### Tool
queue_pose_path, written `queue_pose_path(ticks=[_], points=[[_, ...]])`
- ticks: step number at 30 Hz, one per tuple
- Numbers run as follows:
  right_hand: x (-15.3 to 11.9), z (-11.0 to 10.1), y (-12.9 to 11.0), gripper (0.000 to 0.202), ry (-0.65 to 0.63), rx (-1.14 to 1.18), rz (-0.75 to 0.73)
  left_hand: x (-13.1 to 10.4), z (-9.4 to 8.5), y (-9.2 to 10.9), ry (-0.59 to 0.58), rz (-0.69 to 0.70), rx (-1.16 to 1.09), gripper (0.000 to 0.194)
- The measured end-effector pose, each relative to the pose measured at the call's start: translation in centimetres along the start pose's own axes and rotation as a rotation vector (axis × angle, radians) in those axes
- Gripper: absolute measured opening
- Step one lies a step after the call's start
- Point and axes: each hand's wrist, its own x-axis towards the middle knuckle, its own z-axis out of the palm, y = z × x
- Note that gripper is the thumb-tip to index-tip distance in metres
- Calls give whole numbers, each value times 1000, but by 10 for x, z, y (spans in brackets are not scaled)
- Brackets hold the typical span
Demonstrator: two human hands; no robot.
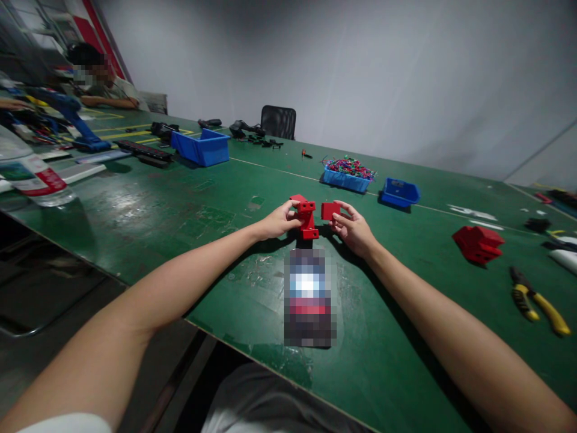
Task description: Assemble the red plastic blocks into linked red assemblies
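My left hand [280, 220] is closed on a red bracket-like block [307, 220] with holes in its top and foot, held a little above the green table [216, 198]. Across a small gap to its right, my right hand [354, 227] pinches a smaller, flat red block [330, 211] between thumb and fingers. The two red pieces are apart. Just below them on the table lies a flat rectangular object [310, 300], blurred out by pixels, so its kind does not show.
Pliers with yellow handles [534, 300] and another red block [478, 245] lie on the right. Farther back stand a blue bin of coloured wires [347, 180], a small blue bin [399, 192] and a larger one [201, 148]. At left are a water bottle [33, 171] and another person [108, 84].
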Motion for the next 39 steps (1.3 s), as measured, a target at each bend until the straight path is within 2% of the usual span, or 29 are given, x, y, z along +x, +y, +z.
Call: queue_pose_path(ticks=[11, 39], points=[[-10, 13, -9, 52, -74, 6, 40, -4, -1, 8, -43, -92, -7, 39], [-10, 15, -6, 31, -75, -42, -3, -6, 2, 4, -45, -64, 21, 40]])
